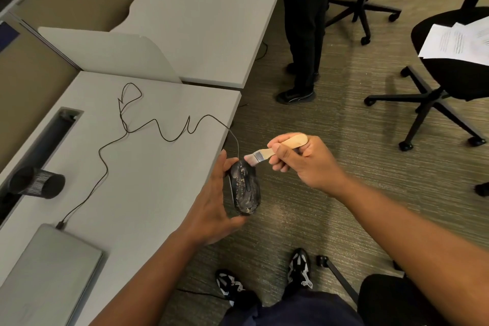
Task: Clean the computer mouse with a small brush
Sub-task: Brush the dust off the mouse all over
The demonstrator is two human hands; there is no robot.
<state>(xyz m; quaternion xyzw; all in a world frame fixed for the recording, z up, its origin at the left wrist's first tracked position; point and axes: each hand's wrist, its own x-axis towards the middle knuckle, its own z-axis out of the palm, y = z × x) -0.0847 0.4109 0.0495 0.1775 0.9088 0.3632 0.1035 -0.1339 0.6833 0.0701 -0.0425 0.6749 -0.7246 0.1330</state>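
So the left hand [211, 201] has its fingers curled around a black computer mouse [244, 188], holding it out in the air just past the front edge of the desk [148, 167], over the carpet. The mouse is top side up and covered in pale dusty crumbs, thickest near its rear end. No logo or lettering on it that I can make out.

The right hand [299, 161] pinches a small brush [275, 149] by its light wooden handle, with a metal band just behind the bristles. The bristle tips sit right at the front end of the mouse, where the cable [148, 127] comes out; touching or just shy of it, hard to say.

That thin black cable snakes back in loops across the desk and plugs into the side of a closed grey laptop [50, 272] at the near left corner. A black mesh pen cup [39, 182] lies on its side by the desk's left edge.

An office chair [449, 71] on the right has printed sheets [457, 42] on the seat, text too small to read. Another person's dark trouser legs [304, 34] stand by the next desk.
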